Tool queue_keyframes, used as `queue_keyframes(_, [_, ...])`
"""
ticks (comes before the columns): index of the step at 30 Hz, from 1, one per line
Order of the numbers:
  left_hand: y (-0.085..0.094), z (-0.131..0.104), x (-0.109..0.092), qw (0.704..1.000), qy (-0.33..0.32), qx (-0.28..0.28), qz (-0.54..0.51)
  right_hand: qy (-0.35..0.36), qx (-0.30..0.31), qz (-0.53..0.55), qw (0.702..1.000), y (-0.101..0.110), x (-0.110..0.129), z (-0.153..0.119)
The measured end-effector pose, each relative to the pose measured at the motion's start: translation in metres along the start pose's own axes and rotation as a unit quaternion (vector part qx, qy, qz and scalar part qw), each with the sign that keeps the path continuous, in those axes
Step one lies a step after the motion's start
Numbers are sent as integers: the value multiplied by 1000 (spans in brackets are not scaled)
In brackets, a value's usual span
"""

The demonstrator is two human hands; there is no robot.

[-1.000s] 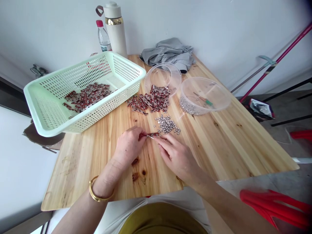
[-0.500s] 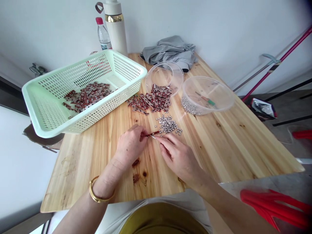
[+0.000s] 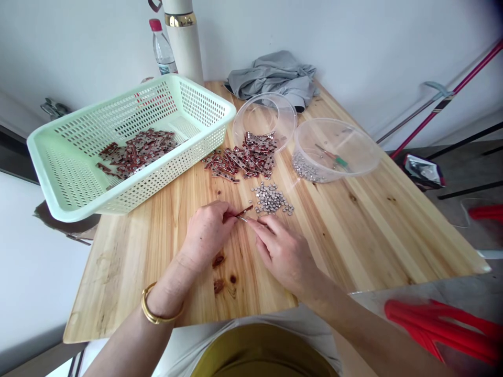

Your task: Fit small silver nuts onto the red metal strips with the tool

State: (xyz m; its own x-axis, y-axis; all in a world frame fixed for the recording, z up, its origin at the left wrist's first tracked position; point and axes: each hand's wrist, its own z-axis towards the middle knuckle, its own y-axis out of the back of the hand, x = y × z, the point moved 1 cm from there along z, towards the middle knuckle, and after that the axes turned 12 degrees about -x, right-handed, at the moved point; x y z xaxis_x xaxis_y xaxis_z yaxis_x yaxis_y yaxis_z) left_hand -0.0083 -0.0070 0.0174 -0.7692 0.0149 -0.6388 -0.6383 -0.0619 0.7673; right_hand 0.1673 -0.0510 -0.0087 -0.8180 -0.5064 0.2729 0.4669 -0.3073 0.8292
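My left hand is closed, pinching a narrow reddish-brown strip that sticks out to the right of its fingertips. In my right hand, also closed, is a thin silver tool; its tip meets the strip near the left fingertips. Most of the tool is hidden by the fingers, so its kind cannot be told. Just beyond the hands lies a scatter of small silver round pieces. Behind that is a pile of reddish-brown strips with silver dots.
A pale green basket holding more strips stands at the left. Clear tubs, one tipped and one upright, sit behind the piles. Grey cloth, a bottle and a flask are at the back of the wooden table.
The strip's free end has tilted upward and sits slightly further left. The right hand and its tool have shifted a little left. The whole view has moved slightly.
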Motion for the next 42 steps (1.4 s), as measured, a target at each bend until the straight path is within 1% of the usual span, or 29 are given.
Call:
queue_keyframes(3, [1, 1, -1, 1000, 11, -3, -3, 12, 1, -22, 1000, -1, 2, 0])
queue_keyframes(8, [0, 1, -1, 1000, 11, -2, -13, 41, 21, -59, 997, -3, 3, -4])
queue_keyframes(13, [-4, 2, 5, 999, 12, -11, -36, 84, 35, -73, 993, -3, 3, -5])
queue_keyframes(17, [-5, 2, 7, 999, 4, -14, -35, 94, 37, -89, 991, -3, 4, -3])
queue_keyframes(20, [-3, 2, 4, 1000, -18, -5, -14, 67, 25, -62, 996, -2, 3, -1])
queue_keyframes(23, [-1, 2, 1, 1000, -25, 7, -2, 6, -15, -36, 999, -1, -1, 0])
queue_keyframes(25, [-1, 2, 0, 1000, -26, 10, 1, -17, -33, -42, 998, -1, -2, 1])
queue_keyframes(27, [-1, 2, 0, 1000, -27, 10, 3, -17, -28, -49, 998, -2, -2, 2])
queue_keyframes(33, [-4, 3, 2, 1000, -24, 7, 10, 17, -6, -57, 998, -5, 2, 2])
queue_keyframes(36, [-5, 2, 2, 1000, -25, 2, 14, 5, -2, -56, 998, -6, 1, 2])
queue_keyframes(38, [-4, 1, 0, 1000, -22, -3, 17, -20, -14, -32, 999, -5, -1, 3])
queue_keyframes(40, [-4, 1, 0, 1000, -17, -2, 17, -47, -47, 9, 998, -2, -4, 8])
queue_keyframes(42, [-3, 1, 0, 1000, -16, 0, 14, -59, -73, 47, 995, 0, -6, 15])
